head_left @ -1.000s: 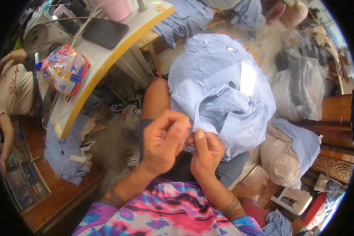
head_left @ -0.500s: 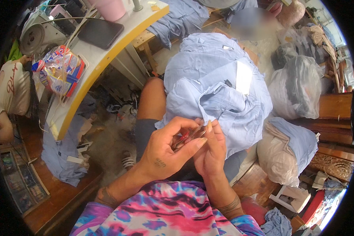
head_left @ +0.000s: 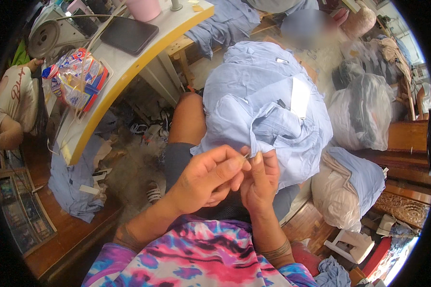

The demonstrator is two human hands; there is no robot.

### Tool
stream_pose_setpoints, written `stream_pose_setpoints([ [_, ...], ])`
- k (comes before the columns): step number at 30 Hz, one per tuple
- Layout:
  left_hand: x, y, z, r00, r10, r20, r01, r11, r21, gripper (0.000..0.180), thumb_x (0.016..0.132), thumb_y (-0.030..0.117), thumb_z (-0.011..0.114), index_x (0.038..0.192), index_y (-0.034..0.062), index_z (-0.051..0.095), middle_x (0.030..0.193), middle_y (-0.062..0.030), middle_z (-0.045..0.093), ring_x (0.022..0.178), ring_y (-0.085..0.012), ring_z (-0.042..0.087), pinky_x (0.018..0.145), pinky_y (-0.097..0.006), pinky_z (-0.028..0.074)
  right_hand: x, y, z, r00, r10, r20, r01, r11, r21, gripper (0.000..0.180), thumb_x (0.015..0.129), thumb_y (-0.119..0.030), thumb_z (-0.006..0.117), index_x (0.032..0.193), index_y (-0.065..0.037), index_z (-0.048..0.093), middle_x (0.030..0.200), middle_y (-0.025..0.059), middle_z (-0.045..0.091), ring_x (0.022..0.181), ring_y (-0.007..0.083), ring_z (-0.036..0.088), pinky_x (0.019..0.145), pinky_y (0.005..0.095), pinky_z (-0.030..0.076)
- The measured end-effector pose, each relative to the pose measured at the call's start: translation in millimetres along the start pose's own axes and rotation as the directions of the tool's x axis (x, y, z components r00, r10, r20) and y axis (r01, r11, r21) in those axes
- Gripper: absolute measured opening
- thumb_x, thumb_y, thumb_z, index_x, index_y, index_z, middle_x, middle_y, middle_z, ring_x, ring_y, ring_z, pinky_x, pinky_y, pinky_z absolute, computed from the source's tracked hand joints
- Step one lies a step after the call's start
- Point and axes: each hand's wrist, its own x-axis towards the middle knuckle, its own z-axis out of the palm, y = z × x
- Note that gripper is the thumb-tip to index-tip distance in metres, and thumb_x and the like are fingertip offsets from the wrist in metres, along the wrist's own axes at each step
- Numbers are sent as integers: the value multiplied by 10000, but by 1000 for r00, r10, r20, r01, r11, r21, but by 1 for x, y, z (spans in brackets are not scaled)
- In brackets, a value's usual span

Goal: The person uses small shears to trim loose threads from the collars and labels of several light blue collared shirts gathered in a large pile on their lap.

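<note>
Across my lap lies a light blue garment (head_left: 234,112), bunched up, with a white tag (head_left: 300,98) and small dark labels on it. My right hand (head_left: 259,184) pinches an edge of this cloth between thumb and fingers. Close against it, my left hand (head_left: 208,179) is closed round what look like small thread snips (head_left: 246,155); only a thin metal tip shows now, right by the pinched edge. My fingers hide the rest of the tool.
At the left, a white table (head_left: 129,60) with a yellow edge carries a phone (head_left: 129,36), a colourful plastic packet (head_left: 74,79) and a pink container (head_left: 143,8). Bagged clothes (head_left: 361,112) stand at the right. Another person's arm (head_left: 7,134) shows far left.
My left hand has turned and its fingers have closed further, covering the red part and most of the metal of the snips. The right hand keeps its pinch on the garment.
</note>
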Motion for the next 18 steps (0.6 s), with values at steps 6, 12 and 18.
stream_pose_setpoints([
  [6,2,-6,-7,992,-78,99,103,954,-283,350,1127,342,487,1186,27,628,812,-45,582,413,-22,311,370,-196,240,1,4,-9,997,-77,9,77,975,-210,177,1072,-148,625,1131,13,669,1095,84,727,952,115,650,872,278,514],
  [12,6,-10,-7,995,-77,63,90,963,-255,295,1123,294,504,1138,28,629,796,-51,575,420,-17,298,369,-186,237,4,-4,-10,992,-110,55,122,934,-335,141,1060,-101,631,1098,25,681,1051,66,723,926,102,639,847,272,507],
  [18,7,-12,-10,998,-51,31,57,971,-231,233,1111,245,537,1116,36,641,774,-34,583,428,-15,325,375,-187,237,6,-6,-23,989,-63,137,117,897,-426,199,1062,-146,639,1178,13,664,1101,92,723,984,140,661,904,303,517],
])
